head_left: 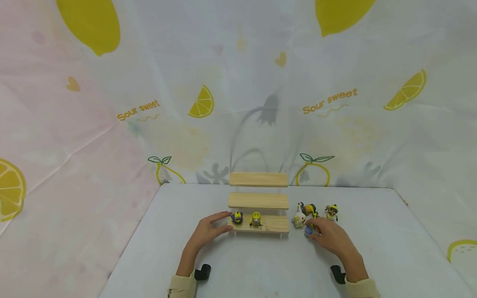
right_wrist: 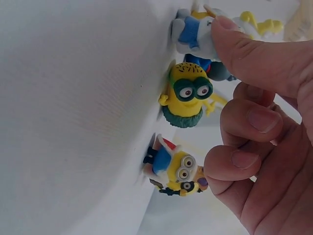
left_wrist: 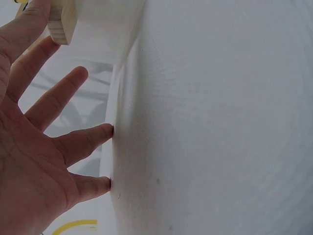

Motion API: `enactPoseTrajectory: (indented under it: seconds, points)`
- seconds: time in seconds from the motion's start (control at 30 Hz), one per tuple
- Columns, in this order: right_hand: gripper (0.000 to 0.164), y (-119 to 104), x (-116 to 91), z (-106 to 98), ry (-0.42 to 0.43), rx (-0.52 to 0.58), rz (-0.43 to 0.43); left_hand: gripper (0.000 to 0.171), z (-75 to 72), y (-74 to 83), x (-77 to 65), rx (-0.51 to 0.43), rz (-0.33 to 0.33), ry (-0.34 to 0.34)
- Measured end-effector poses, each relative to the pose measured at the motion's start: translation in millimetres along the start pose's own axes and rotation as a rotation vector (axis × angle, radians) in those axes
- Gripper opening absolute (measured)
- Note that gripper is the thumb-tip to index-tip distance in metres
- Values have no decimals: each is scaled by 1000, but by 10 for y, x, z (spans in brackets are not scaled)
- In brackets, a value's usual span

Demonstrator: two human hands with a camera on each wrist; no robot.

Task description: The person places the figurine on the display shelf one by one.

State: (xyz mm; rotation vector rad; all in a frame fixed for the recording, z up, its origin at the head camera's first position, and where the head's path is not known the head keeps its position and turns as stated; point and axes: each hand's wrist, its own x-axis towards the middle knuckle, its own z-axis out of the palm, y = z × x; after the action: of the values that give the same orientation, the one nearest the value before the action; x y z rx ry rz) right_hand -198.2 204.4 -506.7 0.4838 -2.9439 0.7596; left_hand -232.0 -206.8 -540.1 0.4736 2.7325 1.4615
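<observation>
My left hand (head_left: 206, 230) rests at the left end of a three-step wooden display stand (head_left: 275, 223), thumb and index finger touching its lowest step. In the left wrist view its fingers (left_wrist: 80, 144) are spread and fairly straight beside the step's wooden end (left_wrist: 61, 24). Two yellow minion figurines, one with a dark purple body (head_left: 237, 217) and one mostly yellow (head_left: 255, 219), stand on that step. To the right, my right hand (head_left: 333, 236) pinches a small white-and-blue figurine (right_wrist: 190, 33), with the thumb on its head; the index finger is mostly hidden.
Beside my right hand are a white figurine (head_left: 298, 219), a yellow-and-dark one lying down (head_left: 309, 209) and one farther right (head_left: 331, 211). The right wrist view shows a green-goggled minion (right_wrist: 187, 93) and a blue-clad minion (right_wrist: 168, 161). A lemon-print cloth (head_left: 238, 136) hangs behind the white table (head_left: 253, 265).
</observation>
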Motion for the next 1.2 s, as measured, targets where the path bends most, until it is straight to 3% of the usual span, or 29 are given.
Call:
enactPoseTrajectory:
  seconds: [0.3,0.77,1.2]
  points:
    - [27,38,2,48,13,45,13,52,-2,5,1,6,-2,-3]
    - [26,20,-42,-40,-21,128,59,52,5,-5,-1,3,-7,4]
    - [30,-63,-59,-126,48,136,-11,51,2,2,-1,14,5,4]
